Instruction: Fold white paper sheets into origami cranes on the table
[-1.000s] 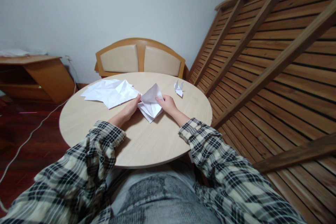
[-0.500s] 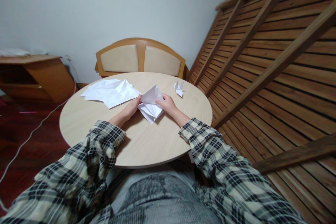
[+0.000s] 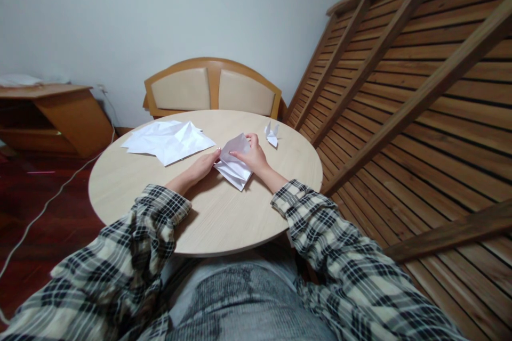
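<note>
A partly folded sheet of white paper (image 3: 234, 173) is between my two hands over the round table (image 3: 224, 229). My left hand (image 3: 204, 165) pinches its left edge, thumb on top. On the other side, my right hand (image 3: 254, 155) grips the raised flap, with the thumb across its front and the fingers behind. Creased layers show at the lower part of the paper, toward me. Beyond my right hand stands a small folded paper crane (image 3: 272, 135). Left of my left hand lie several creased white sheets (image 3: 166, 141), overlapping.
A padded wooden headboard (image 3: 214, 85) stands behind the table, against the wall. Slatted wooden panels (image 3: 400, 106) lean along the right. At the left are a wooden desk (image 3: 76, 117) and a white cable (image 3: 52, 200) on the dark red floor.
The raised flap has tipped lower and the paper has shifted slightly right. My right thumb has moved left across the flap, while my left hand has followed slightly right.
</note>
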The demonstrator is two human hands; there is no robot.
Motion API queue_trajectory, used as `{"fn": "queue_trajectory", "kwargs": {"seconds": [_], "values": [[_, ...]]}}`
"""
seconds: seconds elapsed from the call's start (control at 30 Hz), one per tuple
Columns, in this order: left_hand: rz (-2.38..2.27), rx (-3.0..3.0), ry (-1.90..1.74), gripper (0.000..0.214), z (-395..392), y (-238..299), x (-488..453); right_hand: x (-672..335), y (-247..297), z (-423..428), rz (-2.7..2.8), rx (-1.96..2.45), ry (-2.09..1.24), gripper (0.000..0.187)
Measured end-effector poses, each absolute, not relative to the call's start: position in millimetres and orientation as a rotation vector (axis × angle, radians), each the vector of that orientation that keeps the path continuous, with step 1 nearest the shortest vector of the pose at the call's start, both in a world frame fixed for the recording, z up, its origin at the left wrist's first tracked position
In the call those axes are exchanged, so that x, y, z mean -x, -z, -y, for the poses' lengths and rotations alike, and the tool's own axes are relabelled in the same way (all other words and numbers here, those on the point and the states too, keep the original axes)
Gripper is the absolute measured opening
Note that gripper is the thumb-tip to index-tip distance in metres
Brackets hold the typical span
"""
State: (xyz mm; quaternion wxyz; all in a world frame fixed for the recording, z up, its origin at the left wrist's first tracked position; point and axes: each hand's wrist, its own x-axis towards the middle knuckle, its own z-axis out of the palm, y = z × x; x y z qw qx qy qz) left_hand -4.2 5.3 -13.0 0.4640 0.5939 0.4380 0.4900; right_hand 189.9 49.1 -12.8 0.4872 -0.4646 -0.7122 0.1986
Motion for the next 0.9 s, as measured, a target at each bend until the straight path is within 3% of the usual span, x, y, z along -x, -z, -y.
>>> {"fn": "queue_trajectory", "kwargs": {"seconds": [0.17,0.43,0.73,0.9], "values": [[-1.054,-1.640,-1.143,0.034,0,9,1,-189,7,-43,1.766,1.163,-0.434,0.064],[-1.041,-1.572,-1.088,0.038,3,6,-3,-186,-2,-30,1.815,1.171,-0.277,0.080],[-1.027,-1.700,-1.036,0.037,4,6,-3,-185,0,-30,1.810,1.185,-0.246,0.073],[-1.020,-1.835,-1.008,0.036,5,4,-3,-186,0,-32,1.811,1.213,-0.246,0.060]]}}
